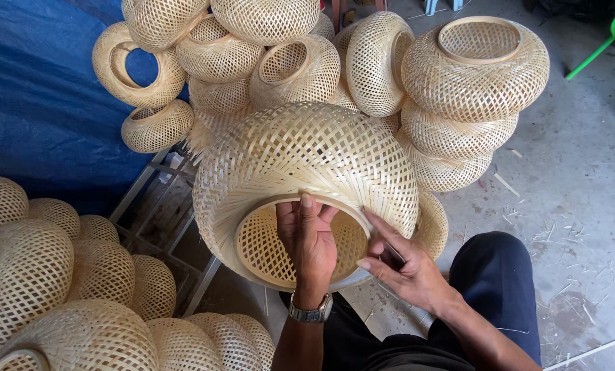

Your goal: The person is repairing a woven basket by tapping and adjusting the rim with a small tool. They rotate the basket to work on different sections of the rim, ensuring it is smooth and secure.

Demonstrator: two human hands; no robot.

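A large woven bamboo lampshade (300, 158) lies tilted toward me, its round opening facing my lap. My left hand (309, 244), with a metal wristwatch, grips the upper rim of that opening, thumb outside on the weave and fingers curled inside. My right hand (404, 264) rests at the right side of the rim, fingers pinched on the loose strip ends there. The shade's far side is hidden behind its own bulge.
Several finished woven shades are piled behind (476, 69) and at the lower left (60, 288). A blue tarp (32, 103) hangs at the left. A metal frame (163, 206) stands under the shade. Bare concrete floor (575, 178) with bamboo scraps is at the right. My knee in dark trousers (493, 282).
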